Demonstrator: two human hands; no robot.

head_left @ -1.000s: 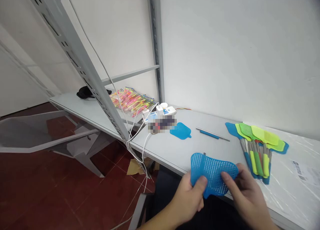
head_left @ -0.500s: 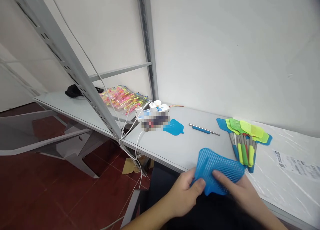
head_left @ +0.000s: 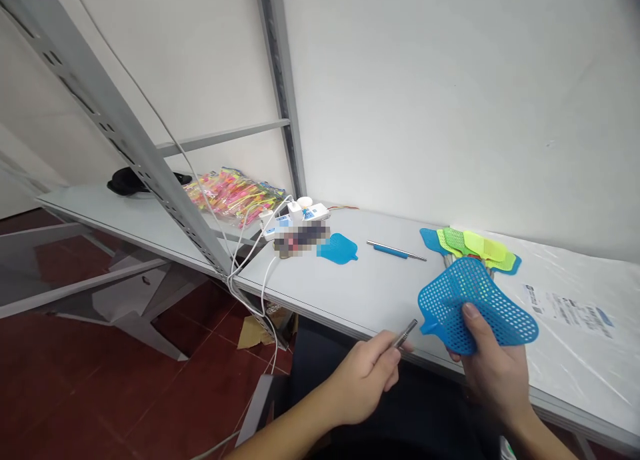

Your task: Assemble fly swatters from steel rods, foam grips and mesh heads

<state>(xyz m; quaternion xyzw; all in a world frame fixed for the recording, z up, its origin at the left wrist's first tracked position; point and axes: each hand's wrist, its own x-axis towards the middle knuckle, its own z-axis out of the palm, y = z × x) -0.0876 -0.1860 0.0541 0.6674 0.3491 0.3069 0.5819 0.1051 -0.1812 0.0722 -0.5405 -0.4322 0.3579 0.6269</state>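
In my right hand [head_left: 495, 370] is a blue perforated fly swatter head [head_left: 465, 300], thumb on its mesh, its small stem pointing left. My left hand [head_left: 367, 377] is closed round a metal rod [head_left: 405, 333], whose bare tip sticks out toward that stem; tip and stem are apart. The rest of the rod is hidden by my fingers. On the table beyond lies another blue swatter head [head_left: 339, 249], with a metal handle with a blue grip [head_left: 393, 251] to its right. Several fly swatters [head_left: 484, 245], yellow, green and blue, lie stacked behind the held head, their handles mostly covered.
A power strip [head_left: 315, 213] with chargers and white cables stands near the shelf post [head_left: 285, 93]. Farther left are a plastic bag of colourful items [head_left: 235, 197] and a black object [head_left: 127, 181]. Plastic-covered white sheeting [head_left: 575, 367] lies on the right.
The swatter head has turned and moved up and right, now in my right hand alone. My left hand has come off it, showing a metal rod in its grip. The view has shifted slightly.
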